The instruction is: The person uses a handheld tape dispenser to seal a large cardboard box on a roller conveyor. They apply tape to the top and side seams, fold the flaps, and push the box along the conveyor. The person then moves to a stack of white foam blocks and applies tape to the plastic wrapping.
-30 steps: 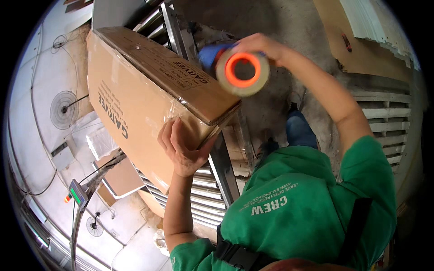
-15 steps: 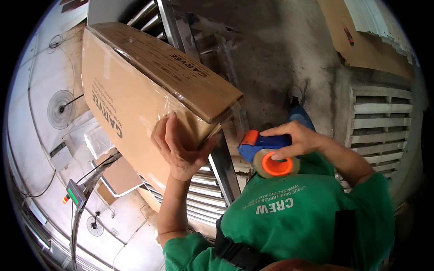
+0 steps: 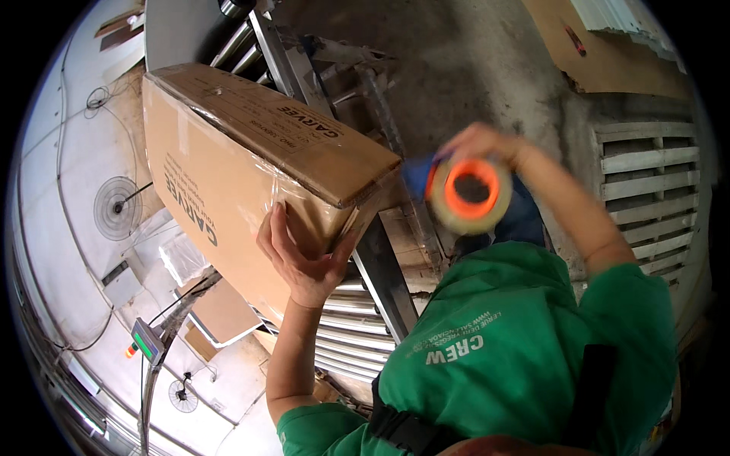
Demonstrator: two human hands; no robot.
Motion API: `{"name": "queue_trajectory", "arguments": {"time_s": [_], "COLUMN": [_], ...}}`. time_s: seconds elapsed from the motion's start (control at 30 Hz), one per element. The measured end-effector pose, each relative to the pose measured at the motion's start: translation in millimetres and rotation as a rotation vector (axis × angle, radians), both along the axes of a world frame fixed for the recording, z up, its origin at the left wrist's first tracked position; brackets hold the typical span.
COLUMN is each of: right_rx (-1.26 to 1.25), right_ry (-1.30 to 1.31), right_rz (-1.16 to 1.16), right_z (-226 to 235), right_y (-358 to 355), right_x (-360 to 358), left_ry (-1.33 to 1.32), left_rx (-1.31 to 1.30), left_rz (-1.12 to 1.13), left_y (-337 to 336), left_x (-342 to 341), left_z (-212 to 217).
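Note:
A large brown cardboard box lies tilted across the roller conveyor, with clear tape along its seams and near end. My left hand grips its near lower corner, fingers on the broad face and thumb round toward the end. Just right of that end, my right hand holds a blue tape dispenser with an orange hub and a roll of clear tape. The dispenser and the hand are smeared by motion. Its blue front end is close to the box's end; whether they touch I cannot tell.
The conveyor's metal rollers and side rail run beneath the box. A slatted pallet and a flat cardboard sheet lie on the floor at right. On the left are a fan and a small display on a post.
My right hand has raised the tape dispenser away from my shirt, up to beside the box's end, and turned it. My left hand stays on the box corner. The view has shifted slightly.

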State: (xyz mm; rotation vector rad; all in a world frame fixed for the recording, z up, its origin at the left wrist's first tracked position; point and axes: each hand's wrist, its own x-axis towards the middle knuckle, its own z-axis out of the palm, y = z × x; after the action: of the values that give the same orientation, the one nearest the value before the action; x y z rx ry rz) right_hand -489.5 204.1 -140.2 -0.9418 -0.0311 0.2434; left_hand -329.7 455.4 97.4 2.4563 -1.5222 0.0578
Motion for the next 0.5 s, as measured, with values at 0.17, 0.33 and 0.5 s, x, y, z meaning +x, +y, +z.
{"name": "queue_trajectory", "arguments": {"time_s": [0.17, 0.33, 0.5], "right_rx": [0.004, -0.347, -0.163], "right_ry": [0.209, 0.035, 0.105], "right_rz": [-0.286, 0.002, 0.028], "right_z": [30, 49, 43], "right_y": [-81, -44, 0], "right_x": [61, 96, -4], "left_ry": [0.006, -0.024, -0.034], "left_rx": [0.002, 0.053, 0.018], "left_rz": [0.017, 0.027, 0.023], "left_y": [-4, -8, 4], "left_x": [-4, -2, -4], "left_z": [0, 3, 0]}}
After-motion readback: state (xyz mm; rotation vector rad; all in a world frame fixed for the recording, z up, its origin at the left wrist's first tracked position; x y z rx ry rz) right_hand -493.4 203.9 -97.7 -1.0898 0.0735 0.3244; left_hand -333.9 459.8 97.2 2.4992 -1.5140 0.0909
